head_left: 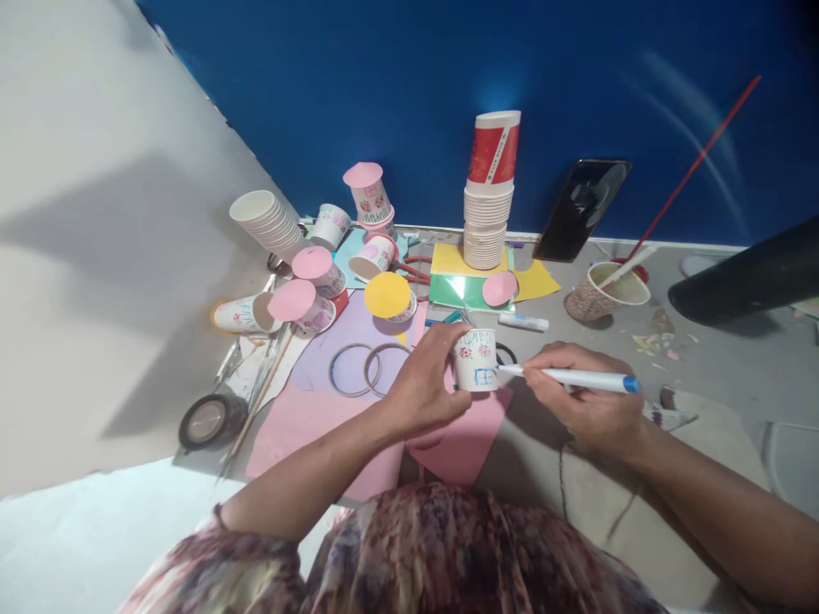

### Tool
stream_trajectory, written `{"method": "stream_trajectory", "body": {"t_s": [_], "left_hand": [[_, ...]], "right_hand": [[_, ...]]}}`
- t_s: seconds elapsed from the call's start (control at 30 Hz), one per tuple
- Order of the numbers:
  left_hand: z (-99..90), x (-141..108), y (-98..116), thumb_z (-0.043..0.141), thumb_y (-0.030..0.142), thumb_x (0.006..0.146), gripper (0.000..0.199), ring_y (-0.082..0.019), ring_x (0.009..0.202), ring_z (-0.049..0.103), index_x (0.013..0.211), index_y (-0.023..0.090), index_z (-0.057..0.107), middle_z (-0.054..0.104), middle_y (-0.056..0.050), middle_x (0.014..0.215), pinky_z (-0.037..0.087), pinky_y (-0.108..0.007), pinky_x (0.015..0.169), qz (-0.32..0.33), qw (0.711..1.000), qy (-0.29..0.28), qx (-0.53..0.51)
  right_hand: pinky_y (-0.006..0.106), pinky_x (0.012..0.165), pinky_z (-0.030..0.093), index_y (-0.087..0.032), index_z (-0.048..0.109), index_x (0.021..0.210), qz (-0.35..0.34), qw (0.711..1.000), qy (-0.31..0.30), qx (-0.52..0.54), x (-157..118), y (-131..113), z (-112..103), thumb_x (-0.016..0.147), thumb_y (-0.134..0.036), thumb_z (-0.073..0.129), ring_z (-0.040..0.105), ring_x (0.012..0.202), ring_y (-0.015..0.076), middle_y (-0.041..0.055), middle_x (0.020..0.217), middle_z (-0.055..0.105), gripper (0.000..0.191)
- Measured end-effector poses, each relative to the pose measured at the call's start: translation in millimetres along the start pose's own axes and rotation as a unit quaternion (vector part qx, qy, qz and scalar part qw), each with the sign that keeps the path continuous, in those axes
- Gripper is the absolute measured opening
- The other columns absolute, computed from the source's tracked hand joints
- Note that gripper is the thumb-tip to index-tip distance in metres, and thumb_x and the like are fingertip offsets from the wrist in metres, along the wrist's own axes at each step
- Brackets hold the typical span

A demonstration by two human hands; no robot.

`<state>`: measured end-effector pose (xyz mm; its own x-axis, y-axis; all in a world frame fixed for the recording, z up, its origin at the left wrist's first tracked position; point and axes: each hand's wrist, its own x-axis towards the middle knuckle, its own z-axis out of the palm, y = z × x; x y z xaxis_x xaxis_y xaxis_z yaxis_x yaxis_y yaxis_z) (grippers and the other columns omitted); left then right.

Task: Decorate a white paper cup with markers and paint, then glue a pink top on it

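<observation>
A small white paper cup (474, 375) is held between the thumb and fingers of my left hand (430, 371). Red flowers and green strokes decorate its side, with a blue window-like drawing below them. My right hand (585, 396) grips a white felt-tip pen (576, 378) with a blue end, its tip at the blue drawing. Under my hands lie pink paper (320, 435) and lilac paper (345, 341). Two bangle-like rings (350, 370) overlap on the paper to the left of the cup.
Decorated cups with round paper tops, such as a yellow disc (387, 295), stand at the left. Behind are a cup stack (487, 222) and a phone (582, 209). Black tape (205, 422) lies far left; a patterned cup (592, 298) and dark cylinder (748, 273) stand right.
</observation>
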<state>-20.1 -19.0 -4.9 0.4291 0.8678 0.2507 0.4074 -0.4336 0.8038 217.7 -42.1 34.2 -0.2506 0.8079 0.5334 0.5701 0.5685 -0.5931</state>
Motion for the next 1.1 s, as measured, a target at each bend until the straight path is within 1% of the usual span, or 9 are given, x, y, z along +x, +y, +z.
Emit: {"method": "stream_trajectory", "body": {"t_s": [0.1, 0.27, 0.37, 0.53, 0.73, 0.97, 1.1], "left_hand": [[0.6, 0.1, -2.2, 0.074, 0.011, 0.07, 0.077, -0.033, 0.129, 0.062, 0.141, 0.024, 0.049, 0.061, -0.013, 0.141, 0.054, -0.049, 0.108, -0.012, 1.0, 0.0, -0.023], [1.8, -0.3, -3.2, 0.074, 0.011, 0.068, 0.079, -0.033, 0.129, 0.062, 0.142, 0.025, 0.049, 0.061, -0.012, 0.14, 0.055, -0.049, 0.109, -0.037, 0.997, 0.0, -0.065], [2.2, -0.1, -2.0, 0.074, 0.01, 0.068, 0.078, -0.032, 0.128, 0.063, 0.14, 0.024, 0.05, 0.062, -0.012, 0.138, 0.055, -0.048, 0.107, -0.038, 0.996, 0.0, -0.078], [2.3, 0.5, -1.2, 0.073, 0.01, 0.067, 0.078, -0.032, 0.127, 0.063, 0.14, 0.023, 0.05, 0.062, -0.013, 0.137, 0.056, -0.049, 0.107, -0.033, 0.996, 0.003, -0.078], [1.8, -0.1, -3.2, 0.074, 0.008, 0.066, 0.081, -0.033, 0.129, 0.062, 0.142, 0.025, 0.05, 0.062, -0.012, 0.139, 0.055, -0.049, 0.108, -0.026, 0.997, -0.001, -0.07], [2.1, -0.9, -4.6, 0.075, 0.009, 0.067, 0.081, -0.033, 0.13, 0.062, 0.142, 0.025, 0.05, 0.061, -0.012, 0.141, 0.053, -0.051, 0.111, -0.028, 0.997, 0.003, -0.075], [2.6, -0.6, -4.0, 0.076, 0.01, 0.066, 0.081, -0.033, 0.129, 0.062, 0.141, 0.025, 0.05, 0.061, -0.013, 0.14, 0.055, -0.05, 0.109, -0.035, 0.996, 0.007, -0.084]], "right_hand": [[0.024, 0.049, 0.05, -0.024, 0.071, 0.083, -0.004, 1.0, 0.004, 0.015, 0.4, 1.9, 0.5, 0.092, -0.016, 0.067, 0.066, 0.049, 0.0128, -0.0017, 0.069, 0.077, 0.013], [0.024, 0.054, 0.053, -0.024, 0.071, 0.084, -0.023, 1.0, -0.004, 0.017, 2.0, 1.3, 0.4, 0.094, -0.015, 0.066, 0.069, 0.054, 0.0132, -0.0012, 0.07, 0.078, 0.014], [0.024, 0.054, 0.054, -0.024, 0.071, 0.085, -0.026, 0.999, -0.005, 0.018, 2.3, 0.9, -0.6, 0.094, -0.016, 0.067, 0.069, 0.054, 0.0132, -0.001, 0.07, 0.078, 0.013], [0.024, 0.056, 0.054, -0.024, 0.072, 0.085, -0.029, 0.999, -0.01, 0.021, 1.2, 2.0, 1.2, 0.094, -0.016, 0.067, 0.07, 0.056, 0.0133, -0.001, 0.07, 0.077, 0.013], [0.023, 0.058, 0.055, -0.023, 0.071, 0.086, -0.037, 0.999, -0.007, 0.023, 1.5, 0.4, 2.2, 0.094, -0.015, 0.067, 0.071, 0.057, 0.0128, -0.0012, 0.071, 0.077, 0.013], [0.024, 0.056, 0.054, -0.023, 0.071, 0.084, -0.031, 0.999, -0.006, 0.014, 2.8, 1.9, 0.9, 0.094, -0.016, 0.067, 0.07, 0.055, 0.0127, -0.0012, 0.07, 0.077, 0.013], [0.024, 0.057, 0.054, -0.024, 0.071, 0.084, -0.034, 0.999, -0.004, 0.015, 2.4, 1.7, 0.7, 0.094, -0.016, 0.067, 0.07, 0.055, 0.0132, -0.0008, 0.07, 0.078, 0.013]]}}
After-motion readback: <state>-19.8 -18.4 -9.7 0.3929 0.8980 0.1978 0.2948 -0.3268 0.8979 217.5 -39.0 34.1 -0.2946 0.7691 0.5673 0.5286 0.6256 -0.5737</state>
